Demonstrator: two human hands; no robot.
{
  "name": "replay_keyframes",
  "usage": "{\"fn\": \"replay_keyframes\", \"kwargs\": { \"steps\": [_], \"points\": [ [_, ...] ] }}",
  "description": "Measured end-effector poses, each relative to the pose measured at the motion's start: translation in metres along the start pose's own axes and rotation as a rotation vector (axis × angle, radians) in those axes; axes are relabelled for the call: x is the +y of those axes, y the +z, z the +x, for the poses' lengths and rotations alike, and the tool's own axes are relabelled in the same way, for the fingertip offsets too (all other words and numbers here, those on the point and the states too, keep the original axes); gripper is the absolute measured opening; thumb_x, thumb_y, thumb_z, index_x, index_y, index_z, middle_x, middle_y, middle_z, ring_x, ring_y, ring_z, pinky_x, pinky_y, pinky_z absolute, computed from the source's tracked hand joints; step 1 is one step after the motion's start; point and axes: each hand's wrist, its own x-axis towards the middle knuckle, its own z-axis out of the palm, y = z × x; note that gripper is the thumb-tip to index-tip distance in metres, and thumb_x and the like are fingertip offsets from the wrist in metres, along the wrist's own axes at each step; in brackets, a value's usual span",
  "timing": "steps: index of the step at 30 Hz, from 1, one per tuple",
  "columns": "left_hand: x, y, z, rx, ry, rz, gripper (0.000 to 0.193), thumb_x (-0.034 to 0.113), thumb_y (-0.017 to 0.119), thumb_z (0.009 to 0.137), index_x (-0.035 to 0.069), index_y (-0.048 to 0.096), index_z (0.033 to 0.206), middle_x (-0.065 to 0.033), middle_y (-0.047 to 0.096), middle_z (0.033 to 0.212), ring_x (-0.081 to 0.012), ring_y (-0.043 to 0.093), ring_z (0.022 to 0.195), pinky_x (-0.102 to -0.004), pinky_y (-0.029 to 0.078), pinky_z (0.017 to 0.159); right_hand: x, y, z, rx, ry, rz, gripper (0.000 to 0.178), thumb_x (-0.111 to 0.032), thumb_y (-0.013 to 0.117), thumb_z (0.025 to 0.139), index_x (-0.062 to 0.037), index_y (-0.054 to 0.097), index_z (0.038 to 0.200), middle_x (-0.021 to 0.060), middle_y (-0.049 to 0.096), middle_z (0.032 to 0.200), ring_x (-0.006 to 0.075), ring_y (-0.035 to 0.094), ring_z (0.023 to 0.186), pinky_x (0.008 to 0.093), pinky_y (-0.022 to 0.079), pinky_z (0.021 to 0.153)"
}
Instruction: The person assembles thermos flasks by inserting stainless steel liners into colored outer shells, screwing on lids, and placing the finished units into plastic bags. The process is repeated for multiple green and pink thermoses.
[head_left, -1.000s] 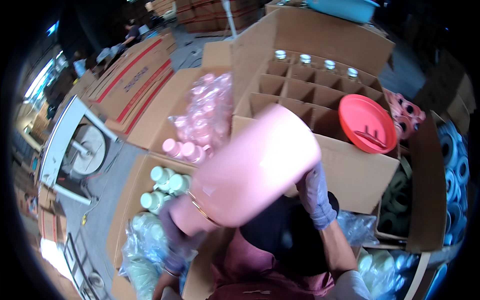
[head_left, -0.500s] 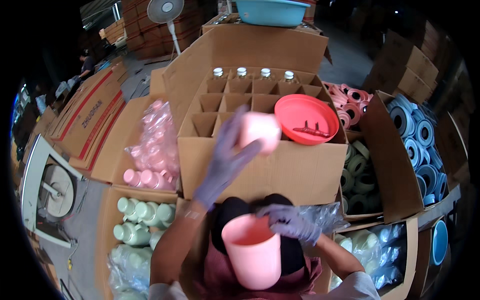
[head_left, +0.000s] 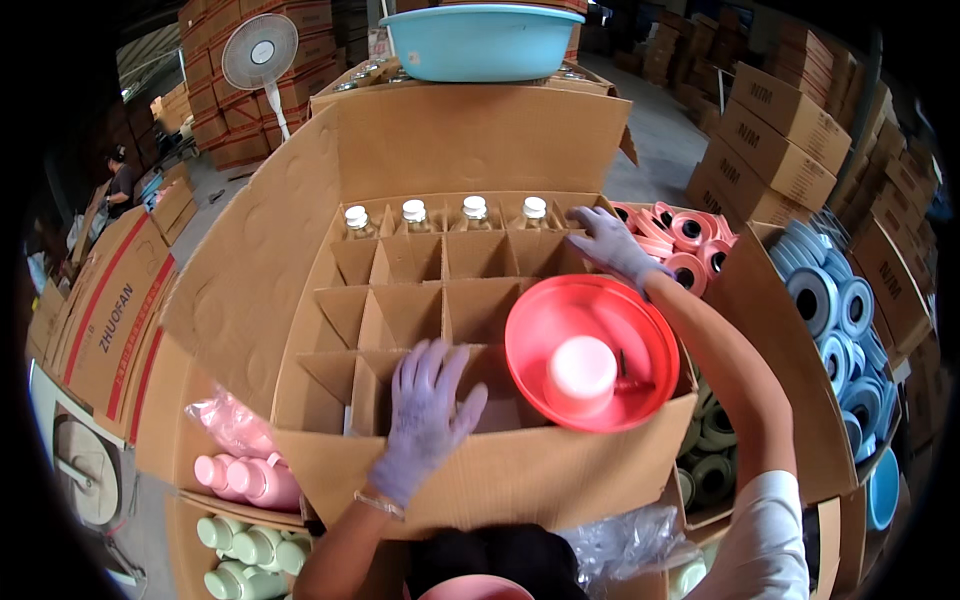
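Observation:
My left hand (head_left: 425, 412), in a purple-grey glove, lies over the near edge of a divided cardboard carton (head_left: 480, 475). Its fingers are spread and hold nothing. My gloved right hand (head_left: 612, 248) reaches to the carton's far right corner, fingers extended beside a row of several silver-capped bottles (head_left: 474, 212). What lies beneath its fingertips is hidden. Between my hands, a red basin (head_left: 540, 345) rests on the carton with a small pink cup (head_left: 583, 370) and dark thin pieces inside. A larger pink cylindrical container (head_left: 478, 588) shows partly at my lap.
Pink jug-like bodies (head_left: 262, 482) and green ones (head_left: 258, 545) fill boxes on the left. Pink rings (head_left: 688, 230) and blue rings (head_left: 812, 298) are heaped right. A blue tub (head_left: 485, 45) stands behind the carton. Clear plastic (head_left: 630, 540) lies near my knees.
The pink cup has left my left hand and sits in the red basin. My right hand has let go of the large pink container and moved to the carton's far corner. The view has shifted.

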Motion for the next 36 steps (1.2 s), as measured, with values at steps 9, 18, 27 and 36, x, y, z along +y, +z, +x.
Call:
{"fn": "replay_keyframes", "kwargs": {
  "steps": [9,18,27,36],
  "points": [
    [-0.015,0.003,0.002,-0.124,-0.142,0.064,0.049,0.024,0.074,0.077,0.001,0.058,0.118,-0.0172,0.055,0.121,-0.0361,0.053,0.115,-0.0488,0.040,0.102,0.026,0.131,0.150,-0.229,0.471,-0.304,0.073,-0.043,0.072,0.079,-0.0125,0.046,0.139,0.0243,0.055,0.132,0.0406,0.057,0.122,0.0481,0.048,0.100],
    [-0.011,0.010,0.001,-0.065,-0.157,-0.005,0.044,0.025,0.072,0.081,0.002,0.059,0.117,-0.0155,0.058,0.120,-0.0339,0.056,0.111,-0.0445,0.044,0.098,0.000,0.029,0.130,0.187,0.160,-0.255,0.061,-0.037,0.075,0.074,-0.0067,0.054,0.122,0.0231,0.056,0.116,0.0416,0.061,0.104,0.0475,0.051,0.091],
    [0.020,-0.052,-0.004,0.246,-0.404,-0.879,0.084,0.023,0.076,0.085,0.002,0.030,0.152,-0.0188,0.040,0.149,-0.0344,0.048,0.131,-0.0451,0.041,0.109,-0.119,-0.090,-0.071,0.272,0.287,1.245,0.025,-0.034,0.059,0.095,-0.0105,0.057,0.103,0.0029,0.062,0.081,0.0160,0.060,0.074,0.0305,0.046,0.059],
    [0.073,-0.210,0.000,-0.111,-0.471,-1.197,0.098,0.012,0.087,0.069,0.001,0.031,0.149,-0.0111,0.039,0.148,-0.0229,0.040,0.137,-0.0346,0.033,0.115,-0.255,-0.016,-0.281,-0.393,0.813,1.446,0.037,-0.041,0.045,0.101,-0.0078,0.062,0.099,0.0050,0.063,0.086,0.0174,0.060,0.066,0.0277,0.051,0.064]
  ]
}}
